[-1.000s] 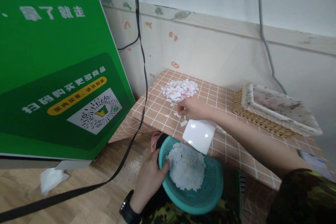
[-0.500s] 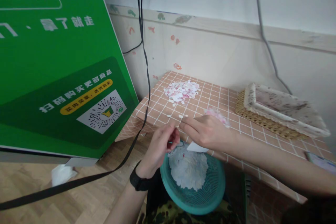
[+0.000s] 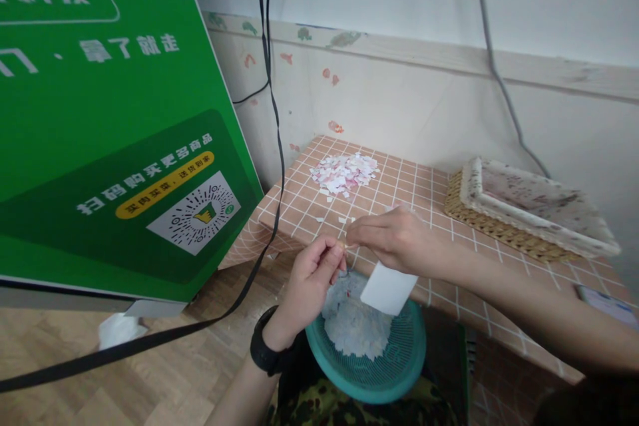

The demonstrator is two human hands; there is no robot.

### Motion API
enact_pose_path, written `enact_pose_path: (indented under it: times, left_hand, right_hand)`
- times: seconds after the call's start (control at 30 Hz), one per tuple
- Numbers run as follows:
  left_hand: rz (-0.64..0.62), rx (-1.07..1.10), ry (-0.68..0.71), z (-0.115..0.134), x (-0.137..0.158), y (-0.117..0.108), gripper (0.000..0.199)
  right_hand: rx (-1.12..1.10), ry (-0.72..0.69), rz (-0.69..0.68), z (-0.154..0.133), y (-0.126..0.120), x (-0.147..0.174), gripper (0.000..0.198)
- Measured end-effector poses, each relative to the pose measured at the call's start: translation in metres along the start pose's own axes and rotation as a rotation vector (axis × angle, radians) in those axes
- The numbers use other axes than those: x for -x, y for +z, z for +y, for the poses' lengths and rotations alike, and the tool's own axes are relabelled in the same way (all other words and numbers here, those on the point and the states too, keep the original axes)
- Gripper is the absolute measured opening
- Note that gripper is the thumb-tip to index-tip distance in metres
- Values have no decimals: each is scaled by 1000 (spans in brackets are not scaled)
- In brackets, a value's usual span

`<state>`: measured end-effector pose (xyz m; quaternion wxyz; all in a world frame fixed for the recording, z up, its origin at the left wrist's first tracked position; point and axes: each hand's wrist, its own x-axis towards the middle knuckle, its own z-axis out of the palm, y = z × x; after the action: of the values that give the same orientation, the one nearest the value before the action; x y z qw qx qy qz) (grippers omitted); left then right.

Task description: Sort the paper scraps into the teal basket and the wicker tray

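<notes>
Facing the right hand, the left hand presses thumb to finger, contents indiscernible; right fingers curl, holding a white card

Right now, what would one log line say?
left hand: pinched, beside right hand; right hand: holding card over colander; scraps: heaped on table

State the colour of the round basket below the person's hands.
The round basket is teal, showing best in the head view.

Teal basket; white card; pink-and-white paper scraps; white-gridded tan tablecloth; white-lettered green panel; black wristband.
</notes>
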<state>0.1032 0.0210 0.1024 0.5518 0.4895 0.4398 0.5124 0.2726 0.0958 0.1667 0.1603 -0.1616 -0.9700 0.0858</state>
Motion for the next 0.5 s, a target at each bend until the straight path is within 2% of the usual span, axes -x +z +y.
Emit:
enact_pose_path:
  times: [0.13,0.27,0.33,0.43,0.5]
  left_hand:
    - [36,-90,36,2,3,-1,26]
    - [123,-174,69,4,5,-5,27]
    - [148,-258,80,1,9,-11,25]
    - [122,-449,40,-24,24,-36,25]
    - [139,-562,-94,-59,44,-66,29]
  right_hand:
    - [-108,11,28,2,1,0,21]
    - [-107,34,68,2,-2,-3,22]
    - [-99,50,42,0,-7,-4,21]
    - [-58,77,-134,-9,-18,11,18]
    - [17,127,-231,-17,-22,36,17]
